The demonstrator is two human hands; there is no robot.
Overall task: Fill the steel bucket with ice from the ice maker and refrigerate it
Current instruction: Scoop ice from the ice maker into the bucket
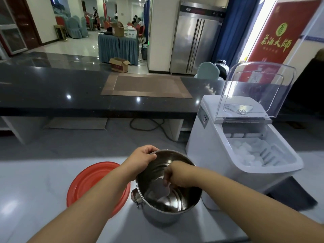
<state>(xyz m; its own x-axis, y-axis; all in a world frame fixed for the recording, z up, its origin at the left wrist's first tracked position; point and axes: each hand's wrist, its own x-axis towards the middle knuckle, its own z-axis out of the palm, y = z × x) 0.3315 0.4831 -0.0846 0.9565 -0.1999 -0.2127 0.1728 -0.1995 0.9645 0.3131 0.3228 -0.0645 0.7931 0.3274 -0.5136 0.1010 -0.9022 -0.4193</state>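
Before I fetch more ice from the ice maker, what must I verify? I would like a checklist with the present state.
1. Clear lid of the ice maker raised: ok.
2. Ice left in the machine: ok.
3. Steel bucket upright on the counter: ok.
4. Left hand grips the bucket rim: ok.
5. Right hand, inside the bucket, emptied: cannot tell, blurred.
6. Red lid off, beside the bucket: ok.

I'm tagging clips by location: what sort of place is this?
Probably a banquet hall's service bar: a long dark counter, covered banquet chairs in the hall beyond, and a tall steel commercial fridge.
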